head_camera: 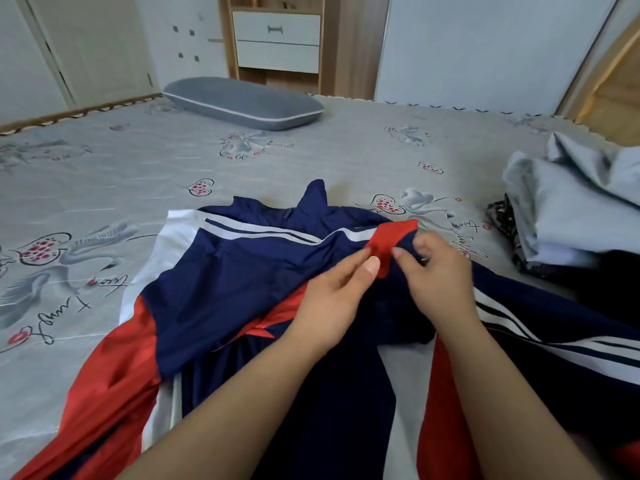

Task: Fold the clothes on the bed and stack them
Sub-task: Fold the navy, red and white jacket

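Observation:
A navy jacket (221, 285) with red and white panels and white stripes lies spread and rumpled on the bed (104, 188) in front of me. Its collar points toward the far side. My left hand (332, 306) pinches a red flap of the jacket near the collar between thumb and fingers. My right hand (436, 271) pinches the same red and navy fabric just to the right, its fingers curled. A sleeve with white stripes runs off to the lower right under my right forearm.
A heap of pale grey-blue clothes (575, 209) lies at the right edge of the bed, with a dark patterned item (502, 220) under it. A grey pillow (242, 102) rests at the far side. A wooden drawer unit (277, 39) stands behind the bed.

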